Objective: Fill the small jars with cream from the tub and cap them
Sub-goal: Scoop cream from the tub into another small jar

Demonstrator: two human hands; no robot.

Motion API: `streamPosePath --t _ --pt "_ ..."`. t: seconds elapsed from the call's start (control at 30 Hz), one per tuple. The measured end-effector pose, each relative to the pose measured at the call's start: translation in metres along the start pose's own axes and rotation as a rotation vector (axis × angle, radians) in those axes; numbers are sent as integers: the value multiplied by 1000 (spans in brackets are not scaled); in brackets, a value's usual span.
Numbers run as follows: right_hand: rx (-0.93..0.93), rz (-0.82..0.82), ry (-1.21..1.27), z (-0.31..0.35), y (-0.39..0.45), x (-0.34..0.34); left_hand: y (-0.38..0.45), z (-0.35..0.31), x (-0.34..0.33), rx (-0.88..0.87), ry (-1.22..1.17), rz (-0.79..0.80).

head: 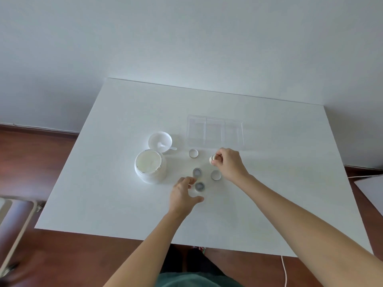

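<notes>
The open white cream tub (150, 165) stands left of centre on the white table (103, 183). Behind it lies its lid (160, 141), upside down, with a small white spatula (166, 146) in it. Two small open jars (197, 172) (199, 186) stand close together in the middle. Two small caps lie on the table, one (193, 153) farther back and one (216, 175) to the right. My right hand (229, 164) pinches a small white jar or cap (213, 158) above the table. My left hand (183, 194) hovers with spread fingers beside the nearer jar, holding nothing.
A clear plastic tray (215, 131) with compartments sits behind the jars. A white cable (285, 272) hangs at the table's front right. The floor is dark wood, and a radiator (12, 220) stands at the left.
</notes>
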State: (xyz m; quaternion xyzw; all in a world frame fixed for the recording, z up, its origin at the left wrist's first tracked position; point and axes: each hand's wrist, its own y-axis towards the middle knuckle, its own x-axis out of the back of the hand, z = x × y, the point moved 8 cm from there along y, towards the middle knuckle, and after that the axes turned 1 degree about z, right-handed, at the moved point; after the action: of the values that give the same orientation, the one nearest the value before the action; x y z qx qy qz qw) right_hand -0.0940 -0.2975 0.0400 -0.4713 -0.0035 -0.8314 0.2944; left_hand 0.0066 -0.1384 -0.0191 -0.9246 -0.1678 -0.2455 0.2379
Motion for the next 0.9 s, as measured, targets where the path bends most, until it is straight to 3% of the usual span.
streamPosePath --t 0.6,0.77,0.9 --pt "73 58 -306 3 11 -29 6 3 -5 -43 74 -118" --pt "199 -39 -213 45 11 -18 -6 3 14 -28 -150 -123" --pt "190 37 -58 86 25 -35 -30 3 53 19 -333 -208"
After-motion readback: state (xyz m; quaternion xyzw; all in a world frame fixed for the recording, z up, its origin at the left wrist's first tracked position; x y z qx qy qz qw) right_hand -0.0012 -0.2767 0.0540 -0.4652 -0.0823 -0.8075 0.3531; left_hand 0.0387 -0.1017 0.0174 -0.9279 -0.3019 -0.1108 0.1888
